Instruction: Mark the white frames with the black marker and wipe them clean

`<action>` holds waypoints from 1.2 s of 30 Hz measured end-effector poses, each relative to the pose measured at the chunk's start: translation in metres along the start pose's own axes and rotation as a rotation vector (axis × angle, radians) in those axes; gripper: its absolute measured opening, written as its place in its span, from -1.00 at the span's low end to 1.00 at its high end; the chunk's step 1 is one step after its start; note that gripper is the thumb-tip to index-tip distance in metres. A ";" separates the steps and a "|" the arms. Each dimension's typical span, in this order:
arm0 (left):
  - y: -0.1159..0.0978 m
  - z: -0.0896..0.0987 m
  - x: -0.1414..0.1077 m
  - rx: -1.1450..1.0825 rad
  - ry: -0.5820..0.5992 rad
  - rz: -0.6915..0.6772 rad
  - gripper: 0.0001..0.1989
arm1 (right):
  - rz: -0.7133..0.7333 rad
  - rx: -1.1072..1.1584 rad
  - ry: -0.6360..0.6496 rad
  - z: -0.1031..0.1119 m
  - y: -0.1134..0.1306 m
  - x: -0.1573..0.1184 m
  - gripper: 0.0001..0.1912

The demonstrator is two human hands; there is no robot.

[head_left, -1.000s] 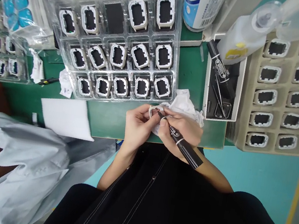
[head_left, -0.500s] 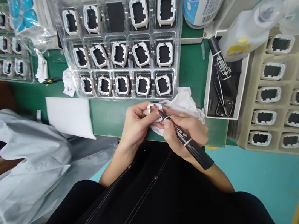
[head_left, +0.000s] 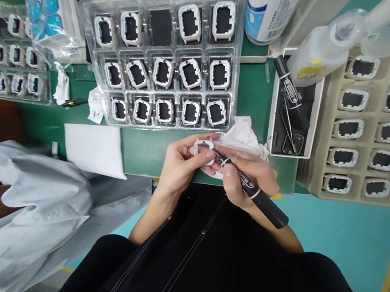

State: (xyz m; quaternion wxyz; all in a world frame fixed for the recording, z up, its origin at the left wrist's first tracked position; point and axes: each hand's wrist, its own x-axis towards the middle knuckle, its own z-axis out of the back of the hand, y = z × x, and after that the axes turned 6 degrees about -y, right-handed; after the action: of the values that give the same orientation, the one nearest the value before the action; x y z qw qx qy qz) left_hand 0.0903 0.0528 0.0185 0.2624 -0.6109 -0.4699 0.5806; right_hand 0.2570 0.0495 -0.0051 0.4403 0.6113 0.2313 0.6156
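Between the thumb and fingers of my left hand (head_left: pixel 180 163) is a small white watch-case frame (head_left: pixel 200 146), its opening facing up. My right hand (head_left: pixel 250 175) is closed around a black marker pen (head_left: pixel 253 190), tilted with its cap end toward my body. The pen's tip meets or nearly meets the right edge of the frame; I cannot tell whether it touches. A crumpled white cloth (head_left: pixel 244 134) lies just beyond both hands. Behind it is a clear plastic tray (head_left: pixel 231 122) with rows of similar frames.
A box (head_left: pixel 311 135) at right holds another marker and tweezers. A pump bottle (head_left: pixel 315 51) and a white-and-blue bottle (head_left: pixel 267 16) stand behind. A beige tray (head_left: pixel 318 179) of frames lies far right. A white pad (head_left: pixel 93 149) and a co-worker's sleeve (head_left: pixel 41 190) are at left.
The marker and my right hand have shifted slightly right, so the tip sits nearer the frame's right edge. More of the frame shows. The whole view has shifted a little.
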 end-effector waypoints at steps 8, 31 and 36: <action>-0.012 -0.002 -0.009 0.053 -0.057 -0.019 -0.44 | 0.036 0.098 -0.065 -0.005 0.002 0.004 -0.76; -0.002 -0.001 -0.016 0.417 -0.066 -0.352 -0.24 | 0.024 0.038 -0.045 -0.002 0.002 0.002 -0.75; 0.014 0.003 -0.013 0.595 -0.112 -0.519 -0.23 | 0.003 -0.029 0.035 0.001 0.001 0.001 -0.80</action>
State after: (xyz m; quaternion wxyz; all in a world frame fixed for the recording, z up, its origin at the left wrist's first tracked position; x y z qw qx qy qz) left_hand 0.0924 0.0351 0.0119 0.5399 -0.3364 -0.4335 0.6383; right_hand 0.2580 0.0490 -0.0033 0.4442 0.5944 0.2292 0.6299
